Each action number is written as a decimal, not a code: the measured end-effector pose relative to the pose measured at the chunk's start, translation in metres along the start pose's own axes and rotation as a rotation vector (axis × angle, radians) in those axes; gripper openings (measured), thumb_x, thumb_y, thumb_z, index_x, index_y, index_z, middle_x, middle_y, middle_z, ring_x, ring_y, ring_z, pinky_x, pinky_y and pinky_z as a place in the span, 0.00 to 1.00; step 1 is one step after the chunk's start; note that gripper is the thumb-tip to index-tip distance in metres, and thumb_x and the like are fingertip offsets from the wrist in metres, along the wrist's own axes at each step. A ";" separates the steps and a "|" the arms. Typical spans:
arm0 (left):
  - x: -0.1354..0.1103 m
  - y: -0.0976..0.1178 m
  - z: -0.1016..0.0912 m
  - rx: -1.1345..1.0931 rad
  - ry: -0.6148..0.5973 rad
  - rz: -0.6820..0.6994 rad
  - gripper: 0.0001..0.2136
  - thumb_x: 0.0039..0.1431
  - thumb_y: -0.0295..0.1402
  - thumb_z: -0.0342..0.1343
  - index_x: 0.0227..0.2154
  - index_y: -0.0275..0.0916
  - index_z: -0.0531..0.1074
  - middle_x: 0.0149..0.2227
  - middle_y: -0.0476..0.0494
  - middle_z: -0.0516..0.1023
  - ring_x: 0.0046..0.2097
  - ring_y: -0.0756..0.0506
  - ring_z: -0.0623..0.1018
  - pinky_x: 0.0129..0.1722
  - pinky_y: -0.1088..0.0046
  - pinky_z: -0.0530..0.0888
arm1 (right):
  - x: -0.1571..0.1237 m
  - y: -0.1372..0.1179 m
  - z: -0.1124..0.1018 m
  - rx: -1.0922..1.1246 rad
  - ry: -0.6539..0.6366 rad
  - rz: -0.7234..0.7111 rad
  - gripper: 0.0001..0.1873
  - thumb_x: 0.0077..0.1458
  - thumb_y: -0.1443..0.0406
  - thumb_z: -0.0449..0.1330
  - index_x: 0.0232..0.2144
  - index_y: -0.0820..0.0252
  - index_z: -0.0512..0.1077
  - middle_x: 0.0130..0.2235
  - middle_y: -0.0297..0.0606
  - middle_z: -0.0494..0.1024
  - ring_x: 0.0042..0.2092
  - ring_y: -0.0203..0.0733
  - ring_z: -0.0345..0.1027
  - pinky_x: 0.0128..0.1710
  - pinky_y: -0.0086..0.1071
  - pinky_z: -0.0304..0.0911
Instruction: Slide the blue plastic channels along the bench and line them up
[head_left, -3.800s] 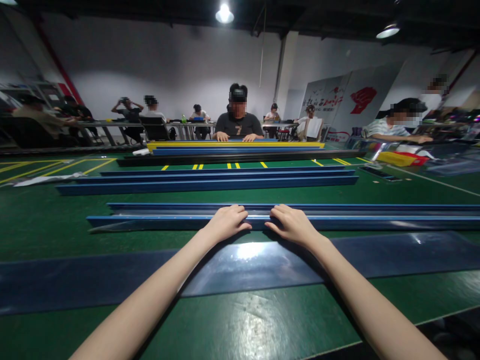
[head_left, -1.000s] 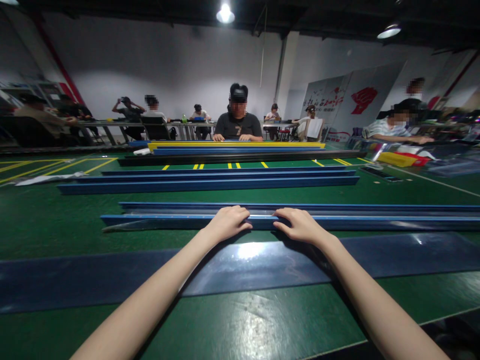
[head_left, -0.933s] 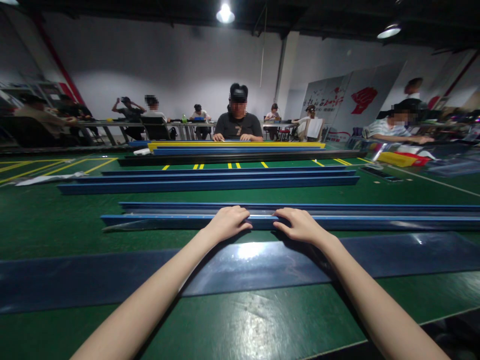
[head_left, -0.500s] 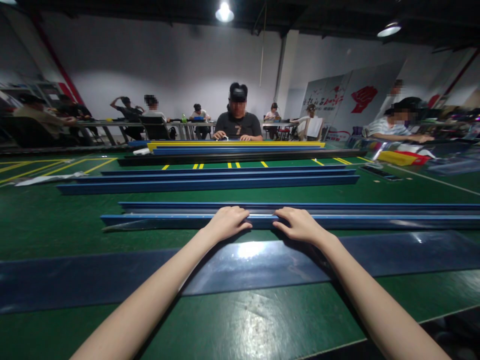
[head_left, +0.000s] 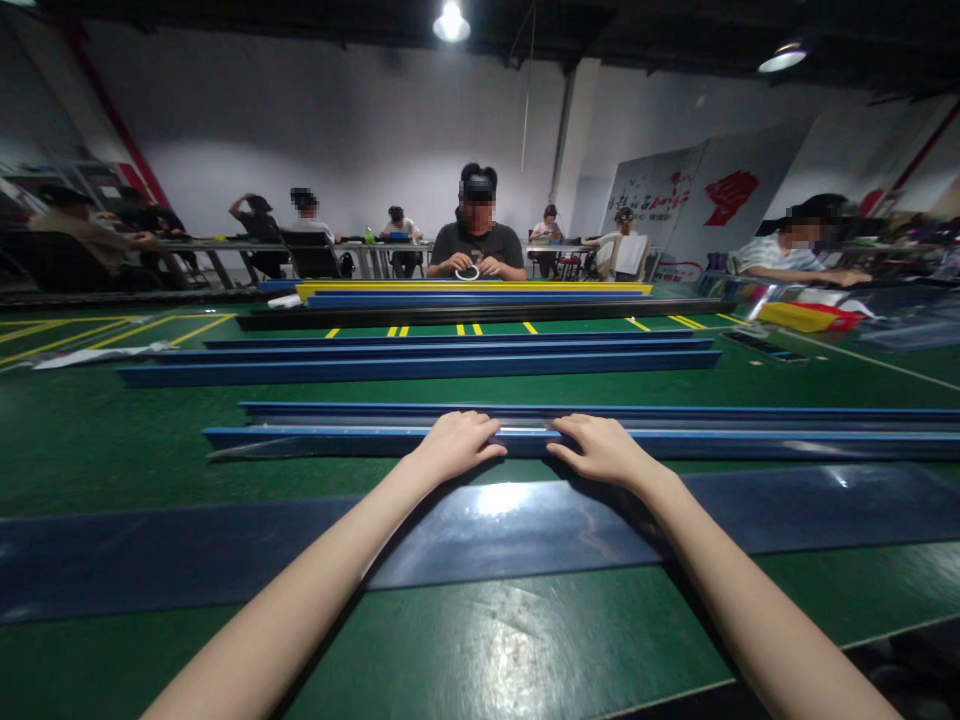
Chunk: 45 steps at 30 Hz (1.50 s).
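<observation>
Both hands grip the near wall of a long blue channel (head_left: 390, 443) that lies across the green table, extending past the right edge of view. My left hand (head_left: 461, 438) has its fingers over the top edge and its thumb against the near face. A short way to the right, my right hand (head_left: 592, 440) clasps the same wall in a mirrored pose. Their inner fingertips are hidden inside the channel. Between the channel and me lies a flat, shiny dark-blue translucent strip (head_left: 480, 535), beneath my forearms.
Farther back are more blue channels (head_left: 420, 372), a black bar (head_left: 480, 316) and a yellow bar (head_left: 480, 289) on the green table (head_left: 465, 650). A phone (head_left: 765, 346) and a yellow tray (head_left: 799, 317) are at the right. Across the table sits a person (head_left: 480, 240) holding a white ring.
My hands stay on the channel in the same place. The person opposite has lifted a white ring between their hands. The view has shifted very slightly.
</observation>
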<state>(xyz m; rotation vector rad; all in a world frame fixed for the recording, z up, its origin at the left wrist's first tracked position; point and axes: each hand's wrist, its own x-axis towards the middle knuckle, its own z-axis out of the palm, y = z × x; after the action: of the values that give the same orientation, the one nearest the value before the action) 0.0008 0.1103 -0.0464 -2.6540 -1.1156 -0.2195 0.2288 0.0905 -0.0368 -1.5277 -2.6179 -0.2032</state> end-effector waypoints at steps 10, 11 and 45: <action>-0.001 0.001 -0.001 -0.013 0.007 0.009 0.13 0.59 0.43 0.43 0.36 0.38 0.65 0.37 0.45 0.73 0.39 0.45 0.73 0.34 0.72 0.67 | 0.001 -0.002 0.000 -0.007 0.008 0.002 0.19 0.56 0.53 0.45 0.39 0.58 0.68 0.41 0.41 0.74 0.42 0.44 0.66 0.36 0.30 0.56; -0.001 0.001 -0.001 -0.012 0.008 0.008 0.13 0.59 0.43 0.43 0.36 0.38 0.65 0.37 0.45 0.73 0.39 0.45 0.73 0.35 0.72 0.67 | 0.001 -0.002 0.000 -0.008 0.008 0.002 0.20 0.56 0.53 0.44 0.39 0.58 0.68 0.41 0.41 0.74 0.42 0.44 0.67 0.36 0.30 0.56; -0.001 0.003 -0.002 -0.036 0.002 -0.016 0.14 0.59 0.42 0.43 0.36 0.38 0.66 0.35 0.44 0.73 0.38 0.45 0.73 0.35 0.71 0.68 | 0.004 -0.003 -0.001 -0.006 -0.070 0.067 0.20 0.58 0.55 0.43 0.42 0.58 0.68 0.44 0.43 0.72 0.44 0.45 0.65 0.36 0.30 0.56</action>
<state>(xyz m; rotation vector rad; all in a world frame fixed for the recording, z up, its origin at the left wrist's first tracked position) 0.0025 0.1068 -0.0449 -2.6763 -1.1428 -0.2469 0.2238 0.0923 -0.0353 -1.6499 -2.6156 -0.1547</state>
